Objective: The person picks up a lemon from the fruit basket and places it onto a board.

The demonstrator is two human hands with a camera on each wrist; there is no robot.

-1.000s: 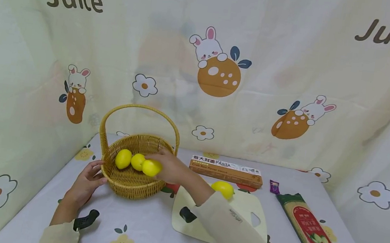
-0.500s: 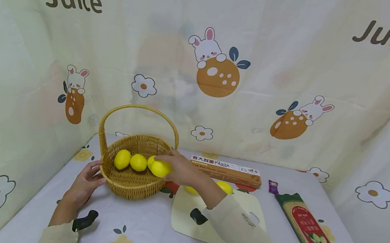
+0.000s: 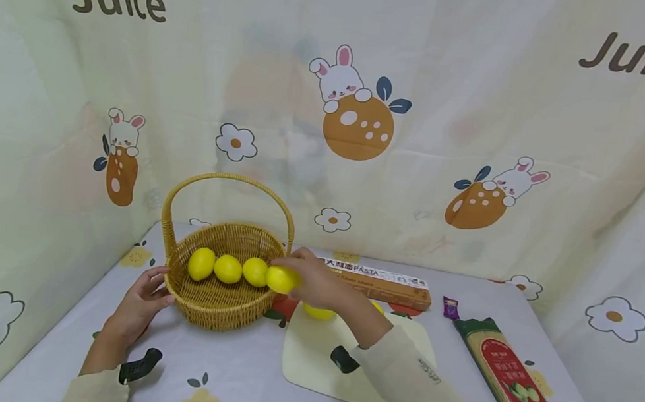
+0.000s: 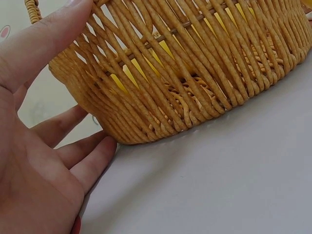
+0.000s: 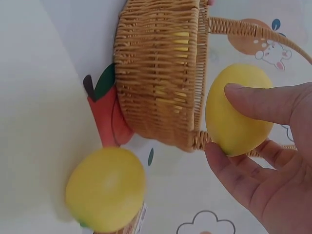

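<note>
Yellow lemon (image 5: 239,129) in right hand (image 3: 316,283), long axis sideways, green tip rightward

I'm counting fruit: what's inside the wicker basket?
Three yellow lemons sit in a row inside the basket. The right hand holds a fourth lemon by the right rim. What lies directly beneath those three is covered and cannot be seen.

Lemon (image 3: 282,281) in right hand (image 3: 318,282): solid yellow, greenish tip. Left of grip, basket (image 3: 220,315): golden-tan, ribbed weave. Nearer than grip, cutting board (image 3: 315,366): plain cream. Right of grip, pasta box (image 3: 392,290): white over orange-brown; farther right, long packet (image 3: 517,382): green, tan, red. Beyond grip, curtain (image 3: 444,75): cream, white flowers, orange fruit
</note>
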